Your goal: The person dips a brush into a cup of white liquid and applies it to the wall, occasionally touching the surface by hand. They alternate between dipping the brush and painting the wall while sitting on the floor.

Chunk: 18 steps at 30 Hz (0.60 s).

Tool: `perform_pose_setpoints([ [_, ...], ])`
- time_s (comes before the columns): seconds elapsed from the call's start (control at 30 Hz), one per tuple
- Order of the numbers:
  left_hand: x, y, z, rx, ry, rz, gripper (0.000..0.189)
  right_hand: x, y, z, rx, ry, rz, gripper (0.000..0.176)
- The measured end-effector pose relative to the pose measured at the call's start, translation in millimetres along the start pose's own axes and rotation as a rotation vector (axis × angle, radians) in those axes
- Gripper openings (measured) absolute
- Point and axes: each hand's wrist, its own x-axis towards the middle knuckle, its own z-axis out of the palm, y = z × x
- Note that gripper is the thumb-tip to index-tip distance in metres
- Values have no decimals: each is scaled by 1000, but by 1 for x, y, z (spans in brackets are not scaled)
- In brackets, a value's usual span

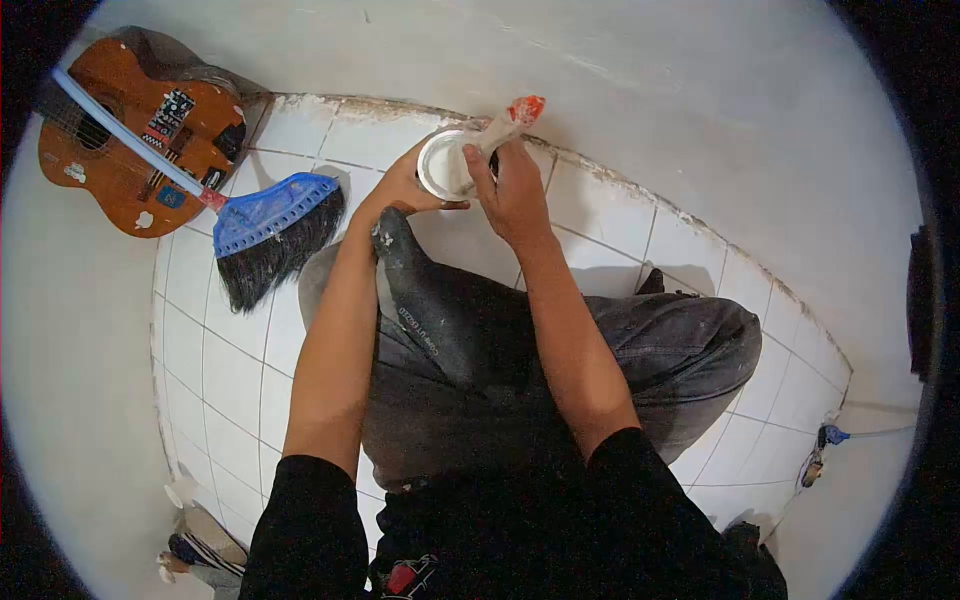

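My left hand [402, 188] is wrapped round the left side of an open round can [434, 168] with white contents. In my right hand [516, 198] is a paintbrush [499, 128], its white-smeared handle tipped with red and slanting up to the right. The brush's lower end is at the can's rim; its bristles are hidden by the can and my fingers. Both hands are close together, above the tiled floor [590, 205] and near the wall's base.
A guitar [150, 130] leans at the upper left, with a blue broom [275, 215] in front of it. The white wall [680, 120] curves round ahead and right. My crossed legs [670, 350] are below my hands. Another blue-headed tool [834, 434] lies at the far right.
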Motion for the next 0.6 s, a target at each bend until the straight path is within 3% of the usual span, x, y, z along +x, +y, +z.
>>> perform_pose_setpoints([
  [0.23, -1, 0, 2, -140, -29, -41, 101, 0, -5, 0, -45, -74, 31, 39],
  [0.43, 1, -11, -1, -37, -2, -17, 101, -1, -3, 1, -54, -91, 45, 39],
  [0.53, 3, -6, 2, -59, 12, 26, 99, -3, 0, 1, -15, -60, 47, 37],
  [0.6, -1, 9, 5, -38, 30, -16, 98, -4, -1, 2, 131, 84, 105, 35],
])
